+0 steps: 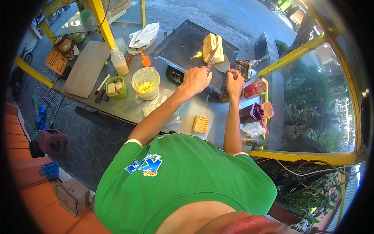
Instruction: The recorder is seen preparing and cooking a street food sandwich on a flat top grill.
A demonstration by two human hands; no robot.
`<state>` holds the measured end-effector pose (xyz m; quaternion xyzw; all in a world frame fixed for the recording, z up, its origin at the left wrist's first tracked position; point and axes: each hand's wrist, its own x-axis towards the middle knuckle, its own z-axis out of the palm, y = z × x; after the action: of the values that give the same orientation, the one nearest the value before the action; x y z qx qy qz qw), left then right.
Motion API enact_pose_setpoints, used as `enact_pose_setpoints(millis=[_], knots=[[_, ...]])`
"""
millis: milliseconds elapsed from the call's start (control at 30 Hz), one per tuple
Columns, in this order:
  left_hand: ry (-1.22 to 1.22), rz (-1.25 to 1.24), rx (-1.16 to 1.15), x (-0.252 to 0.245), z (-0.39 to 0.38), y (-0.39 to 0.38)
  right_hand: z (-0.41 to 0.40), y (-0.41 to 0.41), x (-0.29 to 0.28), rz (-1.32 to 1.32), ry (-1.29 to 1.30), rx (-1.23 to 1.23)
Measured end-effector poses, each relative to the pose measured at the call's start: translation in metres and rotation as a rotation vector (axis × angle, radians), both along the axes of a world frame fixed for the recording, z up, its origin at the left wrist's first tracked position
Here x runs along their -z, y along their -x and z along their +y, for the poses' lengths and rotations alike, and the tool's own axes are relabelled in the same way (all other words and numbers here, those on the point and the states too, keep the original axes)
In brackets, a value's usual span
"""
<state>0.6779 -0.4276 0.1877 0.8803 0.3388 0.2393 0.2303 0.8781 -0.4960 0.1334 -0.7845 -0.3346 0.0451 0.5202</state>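
A stack of ridged, toasted bread (212, 48) stands at the right side of a dark metal griddle (181, 44). My left hand (196, 79) is closed around the brown handle of a knife or narrow spatula (212, 57), whose blade lies against the bread's near side. In my right hand (235, 83) is a dark handle; a rounded metal blade (223, 64) beside the bread seems to belong to it, though the join is hard to see. Yellow shreds (197, 54) lie left of the bread. Another ridged toast piece (200, 124) rests on a board near my body.
Left of my arms stand a tub of yellow spread (145, 83), a green container (117, 87), a squeeze bottle (119, 61) and a large board (86, 68). To the right are a red-filled container (255, 89), a dark-filled one (251, 113) and a metal cup (255, 141). Yellow posts frame the stall.
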Motion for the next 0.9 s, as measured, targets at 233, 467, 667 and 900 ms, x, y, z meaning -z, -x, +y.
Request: enact_pose_setpoints(millis=[233,467,667,900], knots=[[0.007,-0.035,-0.044,0.003,-0.003,0.004,0.011,0.010,-0.007,0.078,-0.070,-0.110],[0.050,-0.029,-0.108,-0.001,-0.007,0.025,0.009,0.018,-0.007,0.048,-0.030,-0.159],[0.183,-0.086,-0.168,0.013,0.009,0.038,0.004,0.028,-0.023,-0.083,0.050,-0.193],[0.261,-0.156,-0.038,0.027,0.012,0.032,-0.013,0.056,-0.062,-0.242,0.192,-0.123]])
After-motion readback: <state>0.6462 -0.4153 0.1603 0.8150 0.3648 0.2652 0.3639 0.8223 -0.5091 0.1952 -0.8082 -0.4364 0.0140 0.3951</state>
